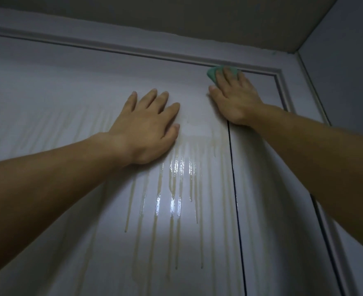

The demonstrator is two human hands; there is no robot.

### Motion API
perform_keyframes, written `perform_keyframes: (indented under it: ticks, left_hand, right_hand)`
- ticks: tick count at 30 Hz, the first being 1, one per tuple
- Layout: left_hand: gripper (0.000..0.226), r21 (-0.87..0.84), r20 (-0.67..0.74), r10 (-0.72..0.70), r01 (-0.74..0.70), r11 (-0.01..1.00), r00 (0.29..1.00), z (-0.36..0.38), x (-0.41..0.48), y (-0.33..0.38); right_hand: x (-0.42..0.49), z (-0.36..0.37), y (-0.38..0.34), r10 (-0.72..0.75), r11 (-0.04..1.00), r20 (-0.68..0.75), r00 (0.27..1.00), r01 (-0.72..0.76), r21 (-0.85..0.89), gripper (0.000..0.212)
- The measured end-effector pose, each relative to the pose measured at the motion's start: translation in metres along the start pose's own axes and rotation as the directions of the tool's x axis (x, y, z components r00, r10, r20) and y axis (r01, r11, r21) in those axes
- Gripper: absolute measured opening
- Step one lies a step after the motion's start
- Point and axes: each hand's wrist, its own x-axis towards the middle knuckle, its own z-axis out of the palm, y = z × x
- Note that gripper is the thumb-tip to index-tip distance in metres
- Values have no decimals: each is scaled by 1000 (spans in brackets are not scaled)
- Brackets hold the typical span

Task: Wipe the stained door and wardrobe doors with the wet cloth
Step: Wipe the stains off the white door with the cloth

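- Upper centre-right of frame: right hand (pixel 234 99) laid palm-down over the green cloth (pixel 212 74); fingers straight and close together, thumb stretched left onto bare surface. Cloth pressed flat, not clenched.
- Green cloth: bunched beneath the fingers, only its left and upper edges visible. In contact with the top of the wardrobe doors (pixel 48 92), just below the frame moulding (pixel 112 46).
- Centre of frame: left hand (pixel 146 124) flat on the left panel (pixel 86 242), fingers straight and spread apart, nothing held. Thumb on the side nearest the seam (pixel 237 210).
- Wardrobe doors: two pale panels filling most of the frame, meeting at the dark vertical seam, traceable from under the right wrist down to the bottom edge, right of centre.
- Right panel (pixel 268 199): narrow strip between seam and right forearm.
- Drip streaks (pixel 177 242): yellowish, running down the left panel from beneath the left hand to lower centre; fainter streaks at centre-left.
- Wet sheen (pixel 173 205): glossy highlights among the streaks, centre of frame.
- Frame moulding: across the upper frame from the left edge, turning downward at upper right.
- Top of frame: ceiling (pixel 176 13). Right edge: side wall (pixel 347 71).
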Motion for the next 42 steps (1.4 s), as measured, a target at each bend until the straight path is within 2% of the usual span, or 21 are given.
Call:
perform_keyframes:
  ticks: [5, 8, 10, 11, 13, 16, 17, 20, 22, 25, 29, 34, 36, 40, 42]
  left_hand:
    - [74, -38, -4, 2, -2, 999, 1000, 7, 11, 16]
    - [63, -59, -7, 5, -5, 998, 1000, 8, 15, 23]
    - [64, -66, -12, -3, 2, 998, 1000, 9, 16, 24]
    - [67, -60, -10, -3, 2, 998, 1000, 8, 16, 24]
    - [68, -54, -3, 1, -1, 999, 1000, 9, 17, 25]
    - [63, -46, -23, -8, 7, 999, 1000, 11, 16, 26]
    - [64, -45, -25, -13, 11, 999, 1000, 11, 16, 27]
    - [73, -61, -13, -11, 10, 998, 1000, 9, 17, 28]
    - [72, -64, -9, -16, 15, 998, 1000, 8, 18, 29]
    - [71, -59, -1, -34, 34, 998, 999, 7, 18, 33]
    - [76, -69, -5, -47, 47, 997, 999, 9, 17, 34]
    - [80, -73, -3, -34, 34, 997, 999, 8, 17, 31]
    - [81, -81, 0, -38, 38, 996, 999, 8, 17, 32]
    - [80, -121, -10, -51, 49, 991, 999, 8, 17, 36]
    - [79, -119, -23, -31, 28, 993, 999, 8, 17, 37]
  right_hand:
    - [-37, 8, -3, -152, 987, 3, 988, 151, 49, 63]
    - [-3, -2, 27, -2, 1000, 39, 999, 2, 4, 67]
    - [9, -5, 41, 134, 990, 56, 989, -136, 25, 73]
    - [4, -3, 40, 154, 987, 52, 987, -156, 34, 76]
    - [-20, 7, 33, 76, 996, 21, 997, -77, 36, 83]
    - [-43, 15, 39, -80, 996, 13, 997, 80, 37, 80]
    - [-39, 10, 45, -72, 997, 17, 997, 72, 29, 79]
    - [-20, -5, 65, 146, 989, 44, 988, -146, 12, 69]
    - [-15, -10, 65, 210, 977, 36, 977, -211, 13, 67]
    - [-35, -8, 55, 193, 980, 50, 980, -195, 31, 68]
    - [-65, 4, 59, 33, 999, 30, 999, -34, 17, 68]
    - [-53, -6, 56, 194, 978, 40, 980, -196, 69, 67]
    - [-78, 2, 38, 135, 987, 22, 991, -136, 81, 65]
    - [-142, 16, 18, -110, 988, -1, 994, 109, 108, 61]
    - [-127, 10, 31, -93, 989, 33, 995, 88, 121, 61]
